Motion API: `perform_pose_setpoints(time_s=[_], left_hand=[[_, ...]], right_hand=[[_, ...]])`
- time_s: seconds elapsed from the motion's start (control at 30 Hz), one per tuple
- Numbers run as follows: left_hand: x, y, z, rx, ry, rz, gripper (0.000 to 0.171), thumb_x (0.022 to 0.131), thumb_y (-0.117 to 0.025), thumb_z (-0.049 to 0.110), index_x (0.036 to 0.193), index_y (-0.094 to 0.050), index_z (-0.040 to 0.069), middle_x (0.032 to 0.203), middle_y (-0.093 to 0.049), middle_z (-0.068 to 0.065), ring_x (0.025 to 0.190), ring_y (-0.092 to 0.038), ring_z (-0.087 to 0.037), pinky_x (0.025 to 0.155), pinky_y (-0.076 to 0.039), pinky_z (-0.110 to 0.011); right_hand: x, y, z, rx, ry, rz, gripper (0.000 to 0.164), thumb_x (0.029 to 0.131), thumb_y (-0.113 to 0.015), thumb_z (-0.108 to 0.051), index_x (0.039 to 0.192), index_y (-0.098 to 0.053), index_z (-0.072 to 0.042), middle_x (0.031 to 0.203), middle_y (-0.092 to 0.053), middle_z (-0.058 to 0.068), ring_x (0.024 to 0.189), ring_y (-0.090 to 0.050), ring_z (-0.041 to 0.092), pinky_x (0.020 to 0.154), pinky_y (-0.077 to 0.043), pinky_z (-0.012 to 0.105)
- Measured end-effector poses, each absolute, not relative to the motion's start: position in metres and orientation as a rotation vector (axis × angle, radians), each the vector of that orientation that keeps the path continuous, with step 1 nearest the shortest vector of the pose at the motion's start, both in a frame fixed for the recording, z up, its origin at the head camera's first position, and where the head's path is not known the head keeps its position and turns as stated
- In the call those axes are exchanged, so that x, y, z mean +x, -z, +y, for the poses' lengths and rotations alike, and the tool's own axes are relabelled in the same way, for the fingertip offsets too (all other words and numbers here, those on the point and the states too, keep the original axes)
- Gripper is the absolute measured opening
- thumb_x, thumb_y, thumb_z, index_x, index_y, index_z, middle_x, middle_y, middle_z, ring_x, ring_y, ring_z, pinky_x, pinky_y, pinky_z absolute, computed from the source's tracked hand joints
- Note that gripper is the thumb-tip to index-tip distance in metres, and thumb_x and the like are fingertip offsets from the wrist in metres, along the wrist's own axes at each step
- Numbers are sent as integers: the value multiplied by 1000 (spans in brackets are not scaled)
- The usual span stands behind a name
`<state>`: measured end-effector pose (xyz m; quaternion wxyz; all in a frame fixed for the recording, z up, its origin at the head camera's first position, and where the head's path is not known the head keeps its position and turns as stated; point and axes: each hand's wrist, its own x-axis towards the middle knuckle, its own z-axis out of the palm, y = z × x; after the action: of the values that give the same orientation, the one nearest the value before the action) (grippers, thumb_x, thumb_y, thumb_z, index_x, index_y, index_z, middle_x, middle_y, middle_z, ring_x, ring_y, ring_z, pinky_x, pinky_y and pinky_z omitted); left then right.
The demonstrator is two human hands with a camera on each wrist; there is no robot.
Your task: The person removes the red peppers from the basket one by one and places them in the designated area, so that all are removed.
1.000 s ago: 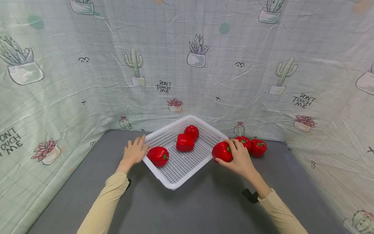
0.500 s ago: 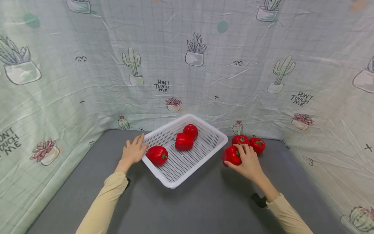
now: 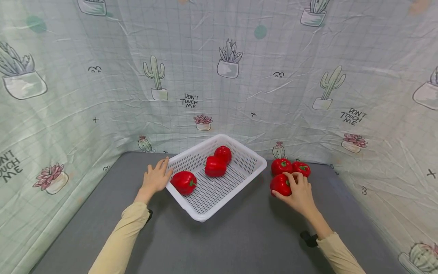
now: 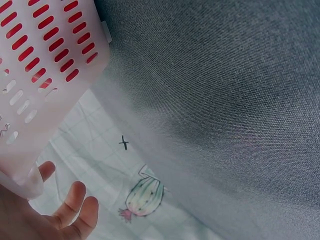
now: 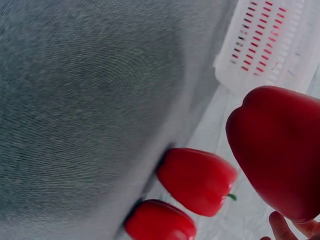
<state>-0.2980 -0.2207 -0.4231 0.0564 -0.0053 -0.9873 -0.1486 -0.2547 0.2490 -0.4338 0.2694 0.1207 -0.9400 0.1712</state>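
Observation:
My right hand [image 3: 300, 193] grips a red bell pepper [image 3: 280, 185] at the right of the head view. In the right wrist view that bell pepper [image 5: 280, 150] looks large and close, raised above the table. Just behind it stand two more red bell peppers [image 3: 281, 167] [image 5: 197, 181], side by side. With fingers spread, my left hand [image 3: 155, 178] rests against the left rim of a white perforated plastic basket [image 3: 236, 192]. Three red bell peppers lie inside: one near the left corner [image 3: 184, 182], two touching toward the back [image 3: 216, 166]. In the left wrist view the basket [image 4: 55, 95] hides part of the left hand.
A grey cloth-covered table [image 3: 226, 243] lies under everything. Behind and at both sides hangs a pale curtain [image 3: 205, 87] printed with potted cacti. The basket's back corner is close to that curtain.
My right hand has carried the bell pepper rightward, from the basket's right rim to just in front of the two loose peppers. The left hand and basket stay in place.

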Motion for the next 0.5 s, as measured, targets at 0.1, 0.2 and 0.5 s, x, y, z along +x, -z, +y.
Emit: perform_pose_setpoints(time_s=[0.1, 0.2, 0.5], left_hand=[[-298, 423, -221, -14, 447, -2994, 59, 93, -32, 36, 143, -17, 8, 143, -25, -18, 119, -26, -50, 91, -27, -64], [-298, 423, -221, -12, 447, -2991, 59, 93, -32, 36, 143, -17, 8, 143, -25, -18, 119, -25, -50, 91, -26, -64], [-299, 425, -221, -16, 441, -2991, 60, 93, -32, 37, 143, -16, 8, 143, -25, -17, 117, -28, -49, 89, -29, -62]], right_hand=[[-256, 438, 252, 306, -453, -2525, 69, 62, -77, -37, 118, -46, -11, 109, -42, 19, 98, -38, 36, 72, -35, 51], [-258, 442, 254, 290, -434, -2519, 69, 62, -77, -38, 118, -47, -12, 108, -42, 19, 96, -38, 36, 70, -33, 49], [-266, 449, 257, 198, -417, -2621, 70, 64, -75, -37, 122, -44, -11, 110, -41, 20, 100, -36, 39, 72, -33, 53]])
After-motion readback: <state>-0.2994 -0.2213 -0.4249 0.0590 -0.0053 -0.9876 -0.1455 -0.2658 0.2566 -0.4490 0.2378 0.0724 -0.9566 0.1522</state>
